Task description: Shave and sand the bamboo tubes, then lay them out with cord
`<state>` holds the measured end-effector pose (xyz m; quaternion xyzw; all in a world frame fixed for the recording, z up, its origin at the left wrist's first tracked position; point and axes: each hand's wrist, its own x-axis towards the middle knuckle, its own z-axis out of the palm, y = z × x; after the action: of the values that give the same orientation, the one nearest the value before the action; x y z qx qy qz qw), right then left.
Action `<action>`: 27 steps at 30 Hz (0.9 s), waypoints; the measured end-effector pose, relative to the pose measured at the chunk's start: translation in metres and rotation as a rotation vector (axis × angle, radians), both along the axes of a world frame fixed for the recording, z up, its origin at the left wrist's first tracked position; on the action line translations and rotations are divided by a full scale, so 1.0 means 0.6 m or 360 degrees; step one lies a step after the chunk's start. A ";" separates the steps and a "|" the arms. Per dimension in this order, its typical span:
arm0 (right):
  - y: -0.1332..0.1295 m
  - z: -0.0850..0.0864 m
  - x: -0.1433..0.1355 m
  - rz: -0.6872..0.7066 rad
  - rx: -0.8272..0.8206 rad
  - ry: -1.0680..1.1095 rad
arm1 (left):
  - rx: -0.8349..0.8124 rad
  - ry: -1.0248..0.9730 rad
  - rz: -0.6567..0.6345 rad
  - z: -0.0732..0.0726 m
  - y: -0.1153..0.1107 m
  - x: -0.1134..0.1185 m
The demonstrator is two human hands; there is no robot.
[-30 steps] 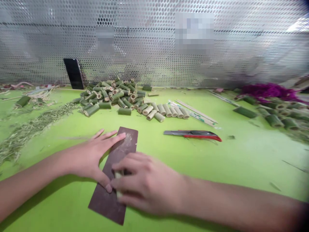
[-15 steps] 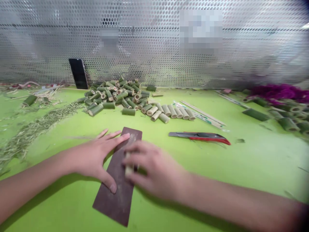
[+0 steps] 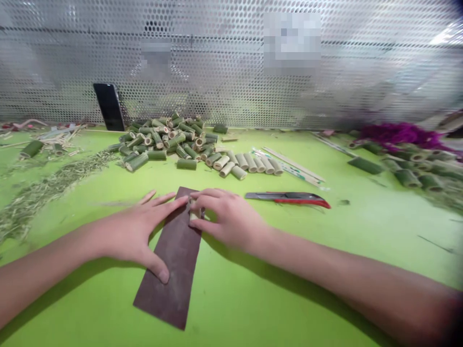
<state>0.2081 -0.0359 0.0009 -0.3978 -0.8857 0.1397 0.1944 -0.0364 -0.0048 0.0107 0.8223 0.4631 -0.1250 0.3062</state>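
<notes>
A brown strip of sandpaper (image 3: 170, 274) lies slanted on the green table. My left hand (image 3: 133, 231) rests on it with fingers spread, the thumb and index fingertip pressing the strip flat. Near the strip's far end, my right hand (image 3: 226, 217) is closed around a short bamboo piece (image 3: 194, 217), which is against the sandpaper. The fingers partly cover that piece. To the right of this hand lies a red and black utility knife (image 3: 289, 197). Several pale, peeled bamboo pieces (image 3: 249, 163) lie in a row beyond the hands.
Behind the hands is a heap of green bamboo pieces (image 3: 173, 137). A phone (image 3: 109, 107) leans against the perforated metal panel (image 3: 224, 62). Bamboo shavings (image 3: 54, 185) spread on the left. Wooden sticks (image 3: 292, 164) lie beyond the knife, and purple fibre (image 3: 401, 135) sits at the right.
My right hand has slid the bamboo piece away from me, toward the far end of the sandpaper. My left hand stays spread on the strip. The whole view has shifted slightly.
</notes>
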 end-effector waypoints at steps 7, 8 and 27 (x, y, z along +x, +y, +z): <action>-0.010 0.002 -0.003 0.0317 0.0032 0.0006 | -0.0009 0.0017 -0.0002 0.006 -0.002 0.005; -0.009 0.002 -0.003 0.0173 0.0017 -0.0006 | -0.0022 0.0028 0.0009 0.006 -0.002 0.005; 0.005 -0.004 0.004 0.0366 0.0015 0.0083 | 0.0045 -0.0078 -0.0051 -0.001 0.000 -0.003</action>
<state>0.2106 -0.0327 -0.0018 -0.2887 -0.9208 0.1672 0.2020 -0.0383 -0.0046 0.0098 0.8366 0.4440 -0.1032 0.3038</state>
